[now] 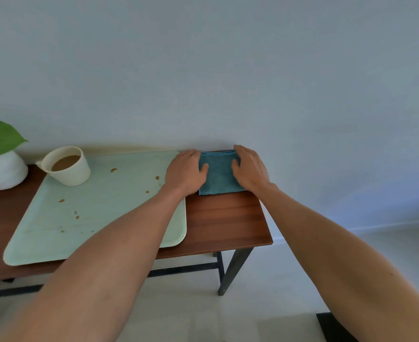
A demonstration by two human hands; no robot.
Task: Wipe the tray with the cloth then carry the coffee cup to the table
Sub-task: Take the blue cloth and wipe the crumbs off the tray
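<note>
A folded blue cloth (218, 175) lies on the wooden table at its back right corner, against the wall. My left hand (186, 172) rests on the cloth's left edge, and my right hand (250, 169) rests on its right edge, fingers spread flat. A pale green tray (100, 213) with several brown coffee stains covers the table's left and middle. At the tray's back left corner stands a cream coffee cup (68, 166), upright and filled with coffee.
The wooden table (228, 220) has dark metal legs, and its right edge is just beyond the cloth. A white pot with a green leaf (0, 169) stands at the far left. A pale wall rises right behind the table.
</note>
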